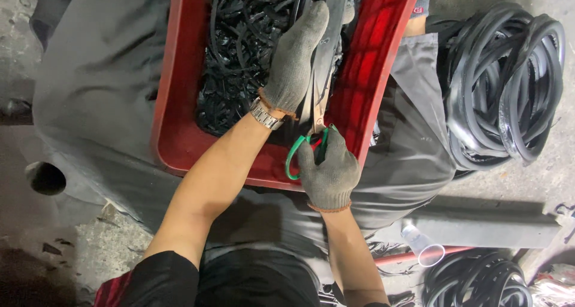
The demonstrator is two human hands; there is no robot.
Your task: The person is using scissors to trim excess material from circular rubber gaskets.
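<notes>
Scissors [308,144]: green-handled pair, held low over the near edge of the red crate; blades point away from the person and meet the black rubber strip.
Right hand [328,174]: grey knit glove; fingers closed through and around the green scissor handles, clamped on them. Nearest of the two hands to the camera.
Left hand [294,58]: grey knit glove; laid flat with fingers stretched along the black rubber strip, pressing on it from the left side. Fingers are together and extended; whether they curl round the strip cannot be told.
Wristwatch [265,114]: metal band on the left wrist, just below the glove cuff.
Black rubber strip [328,43]: long, flat piece running from the scissor blades up toward the far end of the crate, beside the left palm.
Red crate [179,103]: plastic, rectangular, resting on grey cloth across the person's lap; both hands are over its right half.
Rubber offcuts [239,49]: tangled black pieces filling the inside of the crate, left of the left hand.
Coiled rubber seals [509,85]: large black coil on the floor, right of the crate, well apart from both hands.
Second coil [479,280]: smaller black coil at lower right, on the floor.
</notes>
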